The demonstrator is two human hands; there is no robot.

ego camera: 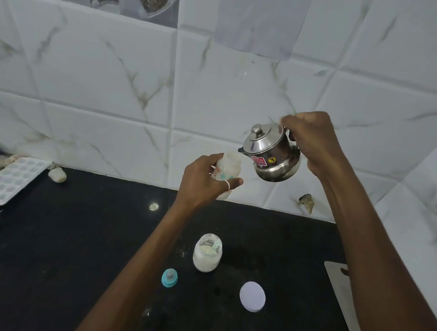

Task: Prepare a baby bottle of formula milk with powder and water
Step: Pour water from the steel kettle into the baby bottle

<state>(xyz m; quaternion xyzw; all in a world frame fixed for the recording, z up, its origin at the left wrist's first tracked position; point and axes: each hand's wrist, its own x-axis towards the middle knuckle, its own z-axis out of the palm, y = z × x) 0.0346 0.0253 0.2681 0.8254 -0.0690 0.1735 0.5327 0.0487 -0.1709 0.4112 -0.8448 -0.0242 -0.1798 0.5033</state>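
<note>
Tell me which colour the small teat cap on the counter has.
Teal-blue with a grey teat, seen in the head view.

White marbled wall tiles point(110, 83); black stone counter point(55, 258).

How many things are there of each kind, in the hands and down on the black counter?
Baby bottles: 1
Steel kettles: 1
Powder jars: 1
Lids: 1
Bottle teats: 1
Ice trays: 1
Total: 6

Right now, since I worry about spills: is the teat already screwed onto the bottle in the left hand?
No: the bottle in the left hand has an open neck, and the teat lies on the counter.
</note>
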